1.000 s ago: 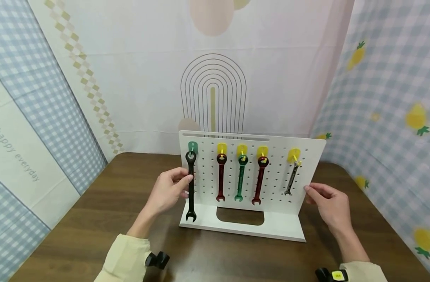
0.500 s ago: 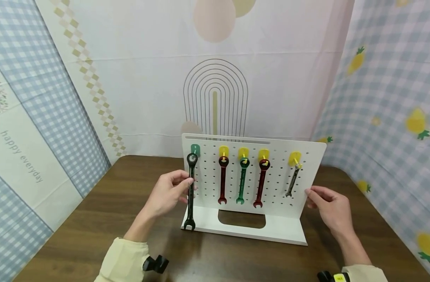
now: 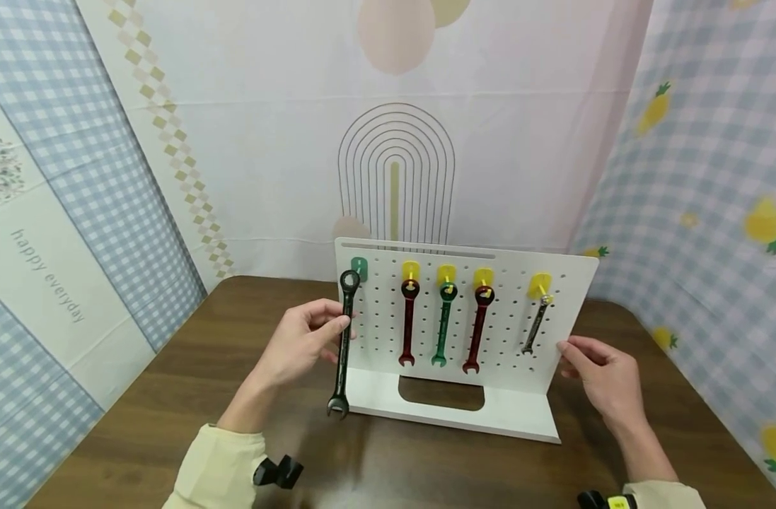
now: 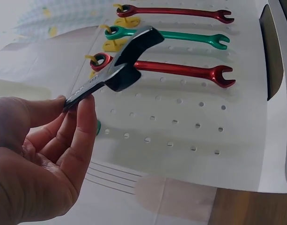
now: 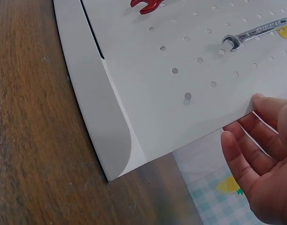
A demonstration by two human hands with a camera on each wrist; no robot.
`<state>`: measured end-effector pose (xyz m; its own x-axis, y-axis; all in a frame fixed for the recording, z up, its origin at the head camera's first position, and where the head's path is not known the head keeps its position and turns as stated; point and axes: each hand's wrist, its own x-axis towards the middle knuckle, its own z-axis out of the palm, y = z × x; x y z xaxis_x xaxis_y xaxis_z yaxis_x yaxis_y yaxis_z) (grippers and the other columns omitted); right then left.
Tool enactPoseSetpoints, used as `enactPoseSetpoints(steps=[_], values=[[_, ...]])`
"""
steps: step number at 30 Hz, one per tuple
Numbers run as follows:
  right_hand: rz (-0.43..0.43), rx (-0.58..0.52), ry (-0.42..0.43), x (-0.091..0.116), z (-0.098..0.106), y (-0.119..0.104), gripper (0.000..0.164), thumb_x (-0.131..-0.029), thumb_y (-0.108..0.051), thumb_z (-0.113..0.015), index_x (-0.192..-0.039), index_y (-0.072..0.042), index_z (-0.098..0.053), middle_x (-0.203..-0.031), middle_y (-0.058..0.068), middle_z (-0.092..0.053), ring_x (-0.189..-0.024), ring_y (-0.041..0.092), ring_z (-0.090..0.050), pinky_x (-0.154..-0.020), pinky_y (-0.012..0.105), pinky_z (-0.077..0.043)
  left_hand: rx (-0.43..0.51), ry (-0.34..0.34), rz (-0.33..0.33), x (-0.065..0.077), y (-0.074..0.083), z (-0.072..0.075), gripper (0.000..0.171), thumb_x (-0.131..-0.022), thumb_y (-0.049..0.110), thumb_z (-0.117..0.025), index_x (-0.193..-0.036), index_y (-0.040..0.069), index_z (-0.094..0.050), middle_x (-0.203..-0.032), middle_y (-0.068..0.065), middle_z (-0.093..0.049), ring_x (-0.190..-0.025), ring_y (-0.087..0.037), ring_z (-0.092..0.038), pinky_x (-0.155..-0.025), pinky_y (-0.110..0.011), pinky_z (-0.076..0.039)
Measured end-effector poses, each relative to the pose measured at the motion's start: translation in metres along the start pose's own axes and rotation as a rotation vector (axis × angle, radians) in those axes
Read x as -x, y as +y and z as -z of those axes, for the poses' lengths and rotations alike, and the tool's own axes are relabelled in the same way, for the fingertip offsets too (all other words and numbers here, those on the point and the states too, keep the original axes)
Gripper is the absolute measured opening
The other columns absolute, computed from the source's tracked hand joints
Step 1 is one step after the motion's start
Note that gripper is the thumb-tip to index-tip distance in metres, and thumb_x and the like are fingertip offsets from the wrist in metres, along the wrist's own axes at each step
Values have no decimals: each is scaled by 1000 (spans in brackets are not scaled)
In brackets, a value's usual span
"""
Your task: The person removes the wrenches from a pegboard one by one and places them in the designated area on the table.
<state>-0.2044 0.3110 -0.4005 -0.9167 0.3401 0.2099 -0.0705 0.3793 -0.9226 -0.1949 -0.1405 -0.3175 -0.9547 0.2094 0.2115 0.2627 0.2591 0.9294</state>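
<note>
In the head view my left hand [image 3: 305, 339] pinches a long black combination wrench [image 3: 344, 346] by its shaft, ring end up and open end down. The wrench stands in front of the white pegboard's left side, its ring just below the green hook [image 3: 359, 268]. The left wrist view shows thumb and fingertips on the shaft of the black wrench [image 4: 127, 63], its open end toward the camera. My right hand [image 3: 604, 375] pinches the right edge of the pegboard [image 3: 388, 325]; in the right wrist view the thumb lies on the board's front face and the fingers behind.
On yellow hooks hang a red wrench [image 3: 409, 325], a green wrench [image 3: 443, 325], another red wrench [image 3: 477, 331] and a small silver wrench [image 3: 536, 326]. The board's base stands on a brown wooden table [image 3: 190, 375]. A patterned cloth [image 3: 286, 127] hangs behind.
The black wrench has come off the green hook toward me, its lower end swinging forward and slightly left. My right hand stays at the board's edge. The head view has shifted slightly.
</note>
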Motion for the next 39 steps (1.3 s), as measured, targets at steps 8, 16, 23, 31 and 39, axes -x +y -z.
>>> enactPoseSetpoints(steps=[8, 16, 23, 31, 39], values=[[-29, 46, 4, 0, 0, 2, 41, -98, -30, -78, -121, 4, -73, -79, -18, -73, -66, 6, -71, -64, 26, -63, -33, -9, 28, 4, 4, 10, 26, -104, 7, -65, -124, -9, -64, -96, -17, -76, -72, -17, -69, -63, -41, -64], [-38, 17, 7, 0, -1, 4, 36, -97, -28, -79, -117, 2, -75, -77, -21, -73, -67, 5, -72, -62, 25, -63, -47, -37, 55, 12, -2, 19, 21, -104, 10, -66, -118, -5, -66, -92, -11, -76, -75, -15, -67, -61, -37, -62], [-21, 30, 16, 0, -1, 2, 35, -98, -29, -78, -116, 1, -75, -78, -24, -72, -69, 2, -72, -63, 25, -63, -75, -60, 83, 17, -14, 31, 17, -105, 9, -64, -116, -4, -66, -96, -12, -76, -78, -17, -67, -60, -37, -62], [-38, 0, 18, 0, 2, 1, 28, -97, -29, -79, -112, -6, -78, -77, -22, -73, -69, 4, -73, -61, 24, -63, -94, -89, 126, 21, -25, 40, 15, -105, 8, -62, -115, -4, -65, -97, -13, -70, -79, -17, -62, -59, -34, -61], [-31, -17, 6, -2, 0, 2, 22, -97, -28, -79, -109, -9, -79, -78, -21, -74, -70, 2, -73, -61, 24, -63, -133, -71, 164, 31, -38, 53, 15, -105, 8, -63, -115, -3, -65, -92, -8, -67, -78, -18, -61, -58, -34, -61]])
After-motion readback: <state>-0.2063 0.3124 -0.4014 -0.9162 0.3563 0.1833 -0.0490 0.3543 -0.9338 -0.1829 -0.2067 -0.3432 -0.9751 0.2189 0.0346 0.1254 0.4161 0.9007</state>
